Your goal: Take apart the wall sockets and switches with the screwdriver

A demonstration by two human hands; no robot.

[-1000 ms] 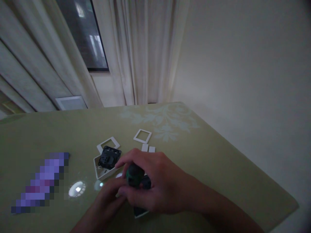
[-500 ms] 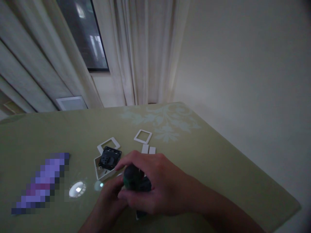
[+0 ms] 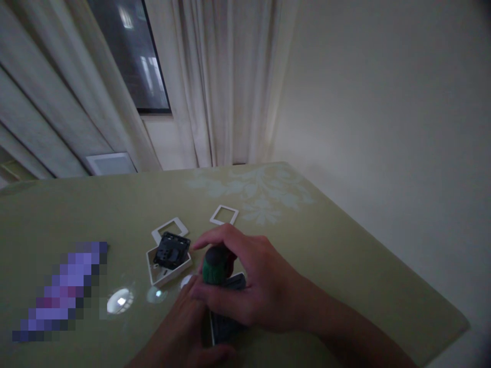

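My right hand [image 3: 249,278] is wrapped round the green and black handle of a screwdriver [image 3: 215,267], which stands roughly upright. Its tip is hidden below the hand. Under both hands lies a dark square wall switch module [image 3: 226,329] with a pale edge, partly covered. My left hand [image 3: 187,319] grips that module at its left side, thumb along the near edge and fingers under the right hand. Left of the hands, another black switch module [image 3: 172,250] rests tilted in a white square box [image 3: 163,277].
Two white square frames lie farther back, one frame [image 3: 182,225] behind the white box and another frame [image 3: 224,214] beyond my right hand. A blurred purple strip [image 3: 61,291] lies at the left on the green tablecloth [image 3: 115,209]. Curtains [image 3: 218,87] and a wall stand behind.
My right hand and the screwdriver have risen slightly and shifted right, with the handle more upright. My left thumb has come into view at the near edge, and more of the dark module shows.
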